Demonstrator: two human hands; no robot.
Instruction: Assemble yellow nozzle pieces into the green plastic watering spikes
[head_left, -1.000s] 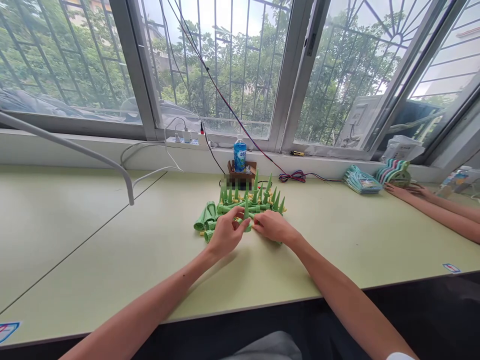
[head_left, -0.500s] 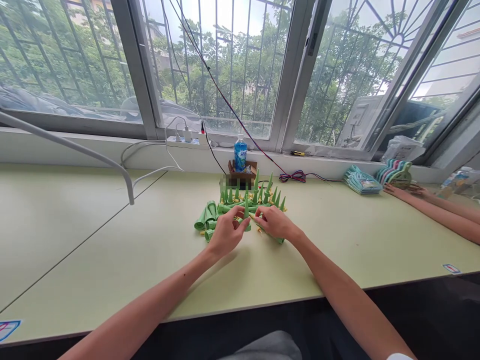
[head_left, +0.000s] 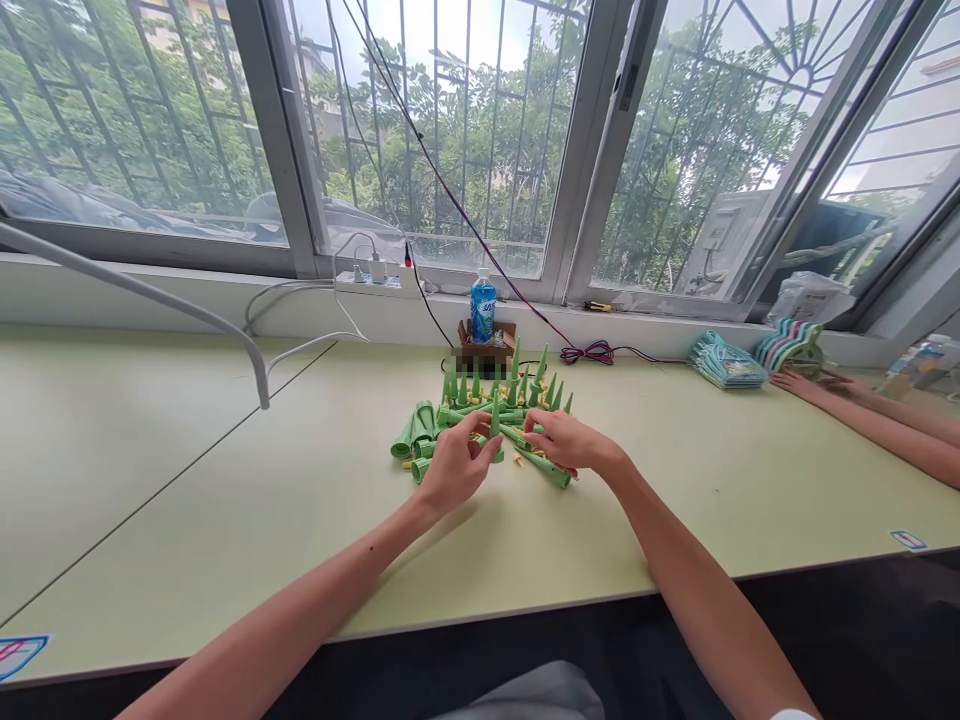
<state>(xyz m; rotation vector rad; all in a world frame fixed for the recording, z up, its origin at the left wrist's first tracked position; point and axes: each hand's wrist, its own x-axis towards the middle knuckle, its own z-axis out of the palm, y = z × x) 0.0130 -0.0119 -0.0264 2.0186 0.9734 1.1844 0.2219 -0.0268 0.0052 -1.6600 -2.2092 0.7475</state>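
Observation:
My left hand point(head_left: 456, 464) is closed around a green plastic cone point(head_left: 495, 412), which points upward between thumb and fingers. To its right, my right hand point(head_left: 571, 440) hovers low over the pile with its fingers curled together; whatever they pinch is hidden. A green cone lying on its side point(head_left: 553, 471) is just below that hand. Between the hands lies a small yellow piece point(head_left: 517, 460). Behind them several green cones stand upright point(head_left: 515, 378) among more yellow pieces. Other green cones with open wide ends point(head_left: 403, 442) lie left of my left hand.
A blue bottle point(head_left: 483, 310) stands in a brown box point(head_left: 502, 340) near the sill. Bundled cable point(head_left: 589, 352) lies right of it. Stacked light-blue items point(head_left: 726, 360) sit farther right, near another person's hands point(head_left: 799, 386). A white bent tube point(head_left: 225, 330) reaches in from the left.
My right hand has moved slightly right, away from the cone in my left hand, and its fingers have curled in. My left hand keeps its hold on the green cone.

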